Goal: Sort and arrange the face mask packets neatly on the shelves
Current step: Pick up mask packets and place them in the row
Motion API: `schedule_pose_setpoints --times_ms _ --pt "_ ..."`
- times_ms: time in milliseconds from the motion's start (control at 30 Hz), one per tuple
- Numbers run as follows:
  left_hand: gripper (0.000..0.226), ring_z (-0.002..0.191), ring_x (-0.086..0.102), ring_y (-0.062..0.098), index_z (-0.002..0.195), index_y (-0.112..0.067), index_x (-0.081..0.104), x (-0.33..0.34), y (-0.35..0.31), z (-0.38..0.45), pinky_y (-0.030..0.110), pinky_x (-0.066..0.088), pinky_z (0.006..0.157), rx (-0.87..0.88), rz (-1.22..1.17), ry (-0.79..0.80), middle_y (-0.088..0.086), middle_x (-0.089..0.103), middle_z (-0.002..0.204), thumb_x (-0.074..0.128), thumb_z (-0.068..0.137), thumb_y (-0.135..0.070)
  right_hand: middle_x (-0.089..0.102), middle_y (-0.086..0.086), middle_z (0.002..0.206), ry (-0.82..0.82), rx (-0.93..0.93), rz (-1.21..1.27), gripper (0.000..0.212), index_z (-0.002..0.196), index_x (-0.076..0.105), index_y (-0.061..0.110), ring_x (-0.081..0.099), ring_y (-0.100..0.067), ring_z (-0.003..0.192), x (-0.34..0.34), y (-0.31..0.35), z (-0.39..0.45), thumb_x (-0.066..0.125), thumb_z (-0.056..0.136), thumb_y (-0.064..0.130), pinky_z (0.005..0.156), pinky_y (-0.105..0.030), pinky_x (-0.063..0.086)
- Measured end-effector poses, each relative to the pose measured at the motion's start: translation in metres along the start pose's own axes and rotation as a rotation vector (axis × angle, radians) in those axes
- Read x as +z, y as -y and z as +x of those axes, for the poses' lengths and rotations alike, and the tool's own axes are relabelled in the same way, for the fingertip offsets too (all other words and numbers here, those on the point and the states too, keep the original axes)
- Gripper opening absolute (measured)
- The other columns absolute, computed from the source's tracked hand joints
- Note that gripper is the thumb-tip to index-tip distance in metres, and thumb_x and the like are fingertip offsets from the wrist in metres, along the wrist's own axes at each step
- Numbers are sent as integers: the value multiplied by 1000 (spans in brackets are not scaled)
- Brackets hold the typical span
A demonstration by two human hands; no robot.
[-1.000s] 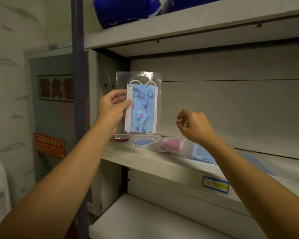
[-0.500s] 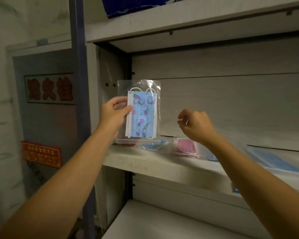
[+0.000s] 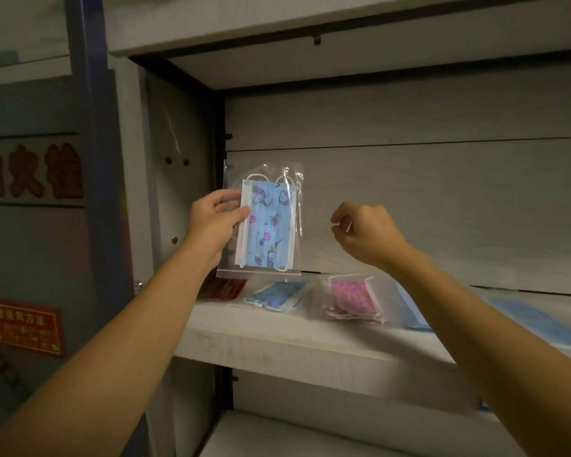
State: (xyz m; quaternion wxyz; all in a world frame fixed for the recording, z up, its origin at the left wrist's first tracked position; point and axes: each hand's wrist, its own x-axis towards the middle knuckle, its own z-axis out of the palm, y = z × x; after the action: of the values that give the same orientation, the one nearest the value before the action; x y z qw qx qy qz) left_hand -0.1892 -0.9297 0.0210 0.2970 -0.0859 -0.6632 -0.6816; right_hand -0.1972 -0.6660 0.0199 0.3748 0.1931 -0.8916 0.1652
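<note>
We hold one face mask packet [image 3: 261, 222] upright in front of the shelf's back panel [image 3: 442, 209], just above the shelf [image 3: 277, 341]. The left hand [image 3: 211, 225] pinches its left edge, thumb in front and fingers behind, a narrow grip closed on the packet. Holding it by one edge keeps the printed face toward us, which we judge helps in matching its pattern to a pile below. The right hand [image 3: 366, 232] hovers to the right of the packet, apart from it, fingers curled in loosely and holding nothing we can see.

The packet is a clear, glossy plastic sleeve, rectangular, with a stiffer strip along its bottom edge; inside lies a flat, pleated blue mask with a cartoon print and white ear loops. On the shelf lie a dark red packet [image 3: 223, 288], a blue patterned packet [image 3: 277, 295], a pink packet [image 3: 351, 296] and plain blue packets [image 3: 541, 324], all flat and set side by side. The shelf board is pale, matt wood grain.
</note>
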Motion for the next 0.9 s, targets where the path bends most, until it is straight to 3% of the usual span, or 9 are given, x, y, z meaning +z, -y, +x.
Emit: schedule_pose_setpoints --times_ms 267,400,567,667,767,900 --pt "24 98 73 24 104 -17 70 13 34 19 39 61 77 -79 -31 90 8 72 110 73 88 0 69 -1 96 84 41 -46 22 112 67 12 63 -24 89 13 -5 -1 64 92 19 80 -39 56" --pt "29 78 74 19 110 -7 67 10 47 25 34 58 70 -144 -47 153 7 73 98 73 85 7 71 -2 95 87 55 -72 22 112 68 10 59 -19 81 17 -2 -1 65 91 17 79 -35 54" --pt "33 77 67 23 109 -2 70 7 76 31 29 52 63 -169 192 276 16 71 97 78 78 5 72 -4 99 96 87 -97 22 113 68 10 64 -19 88 21 9 -1 66 92 17 82 -33 54" --pt "36 72 68 22 103 -9 72 9 93 33 28 53 56 -169 349 268 14 74 97 83 70 1 72 -3 101 99 111 -103 22 114 68 12 60 -17 87 24 16 2 66 93 19 81 -28 51" --pt "47 93 71 26 114 -15 68 12 99 31 35 61 73 -177 539 321 10 69 111 86 72 -5 73 -3 100 92 131 -105 23 113 69 13 64 -22 90 28 22 0 67 91 19 80 -26 47" --pt "73 114 60 28 137 -14 53 17 96 28 38 53 96 -115 849 470 9 57 130 89 73 -23 74 -4 100 105 159 -119 24 112 70 11 67 -25 96 30 26 -4 67 90 17 85 -28 48"
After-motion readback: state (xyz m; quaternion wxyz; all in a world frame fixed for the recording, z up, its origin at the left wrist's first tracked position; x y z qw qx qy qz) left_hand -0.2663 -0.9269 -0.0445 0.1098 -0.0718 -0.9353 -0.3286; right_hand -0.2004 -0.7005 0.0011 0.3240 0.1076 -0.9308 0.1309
